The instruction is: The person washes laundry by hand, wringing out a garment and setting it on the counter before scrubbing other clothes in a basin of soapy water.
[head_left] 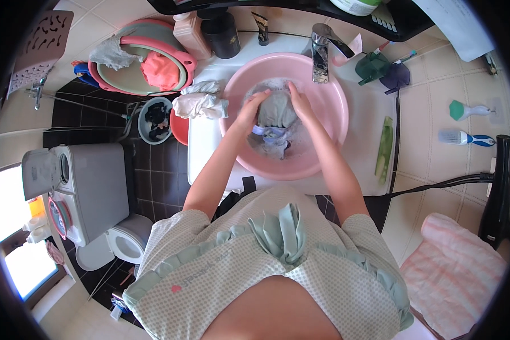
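Observation:
A wide pink basin (331,136) of sudsy water stands on the white counter under the faucet. Inside it, a wet grey cloth garment (277,110) with a pale lavender edge (271,132) is partly sunk in the suds. My left hand (254,107) grips the garment's left side, fingers curled at its upper edge. On the opposite side, my right hand (301,103) grips it too, fingertips near the far edge. The cloth is stretched between both hands; its lower end trails in the water.
The chrome faucet (321,54) overhangs the basin's far right rim. White cloths (201,102) lie on the counter to the left, with a pink-rimmed tub (136,42) of laundry beyond. A green slim object (384,150) lies on the right. Toothbrush cups (374,67) hang on the wall.

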The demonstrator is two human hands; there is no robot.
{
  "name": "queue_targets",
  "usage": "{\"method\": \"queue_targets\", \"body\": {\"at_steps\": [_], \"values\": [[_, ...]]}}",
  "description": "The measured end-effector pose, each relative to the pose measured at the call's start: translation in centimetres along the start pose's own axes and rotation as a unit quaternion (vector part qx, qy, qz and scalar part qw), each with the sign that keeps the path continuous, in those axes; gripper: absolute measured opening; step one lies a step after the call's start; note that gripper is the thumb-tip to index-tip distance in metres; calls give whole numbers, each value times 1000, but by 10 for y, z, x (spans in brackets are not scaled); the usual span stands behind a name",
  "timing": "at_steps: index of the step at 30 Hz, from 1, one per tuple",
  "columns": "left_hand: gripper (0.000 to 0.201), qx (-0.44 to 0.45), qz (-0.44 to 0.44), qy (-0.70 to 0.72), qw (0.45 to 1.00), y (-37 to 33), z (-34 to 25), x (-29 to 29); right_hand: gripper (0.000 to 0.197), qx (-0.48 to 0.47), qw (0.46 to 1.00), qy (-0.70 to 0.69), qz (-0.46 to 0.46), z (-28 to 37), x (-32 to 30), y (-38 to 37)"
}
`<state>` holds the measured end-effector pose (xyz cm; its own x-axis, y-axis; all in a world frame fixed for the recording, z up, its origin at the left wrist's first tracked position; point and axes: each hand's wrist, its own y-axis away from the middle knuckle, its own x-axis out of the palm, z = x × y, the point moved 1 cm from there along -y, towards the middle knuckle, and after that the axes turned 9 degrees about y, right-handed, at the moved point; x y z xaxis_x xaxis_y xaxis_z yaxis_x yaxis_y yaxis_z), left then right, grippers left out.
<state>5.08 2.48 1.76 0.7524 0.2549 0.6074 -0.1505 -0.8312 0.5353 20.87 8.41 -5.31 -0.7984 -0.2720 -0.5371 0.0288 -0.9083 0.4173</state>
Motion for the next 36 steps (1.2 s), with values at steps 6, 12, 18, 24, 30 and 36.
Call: {"method": "queue_targets", "body": {"at_steps": [6, 12, 18, 24, 30, 36], "values": [[28, 121, 13, -128, 984, -14, -1, -33, 64, -45, 971, 18, 233, -27, 9, 9], [36, 254, -102, -329, 904, -44, 11, -86, 60, -84, 977, -171, 96, 14, -21, 25], [44, 323, -21, -247, 914, -17, -18, -53, 40, -310, 942, -112, 63, 52, -68, 55], [31, 158, 55, -116, 979, -4, -25, -44, 27, -368, 919, 123, 66, 72, -83, 84], [33, 222, 36, -541, 810, 7, -17, -20, 23, -192, 941, 271, 71, 46, -69, 66], [29, 463, 32, -666, 584, 4, -2, -20, 31, -345, 910, 219, -71, 15, -48, 43]]}}
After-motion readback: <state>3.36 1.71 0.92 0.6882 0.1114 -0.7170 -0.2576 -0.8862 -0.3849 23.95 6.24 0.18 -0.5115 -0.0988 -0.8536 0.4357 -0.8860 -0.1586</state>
